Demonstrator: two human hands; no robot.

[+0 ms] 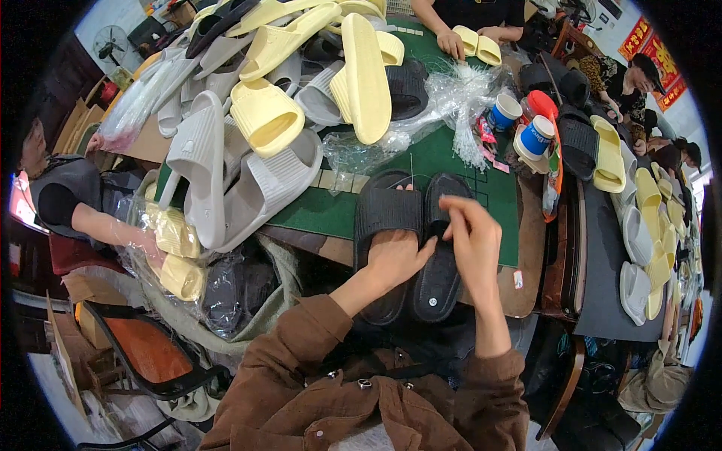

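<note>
On the table edge: pair of black slides [410, 240] lying side by side, toes pointing away, heels hanging over the near edge toward the person's lap.
Left hand: left hand [396, 257] is pressed flat-ish on the slides, thumb reaching across to the right one, fingers curled around the left one, so it's gripping the pair.
Right hand: right hand [472, 239] sits over the right slide with fingertips pinched together near the strap; looks like something thin is between them but honestly can't tell what.
Table: green mat [451, 161] on a brown table, slides partly on it.
Pile behind: big heap of grey slides [226, 173] and pale yellow slides [331, 68], plus crumpled clear plastic bags [459, 98].
Off to the right: two small cups with blue labels [526, 128], more slides lined up on a dark side surface.
Other people: someone across the table holding yellow slides [477, 43], another person on the left.
</note>
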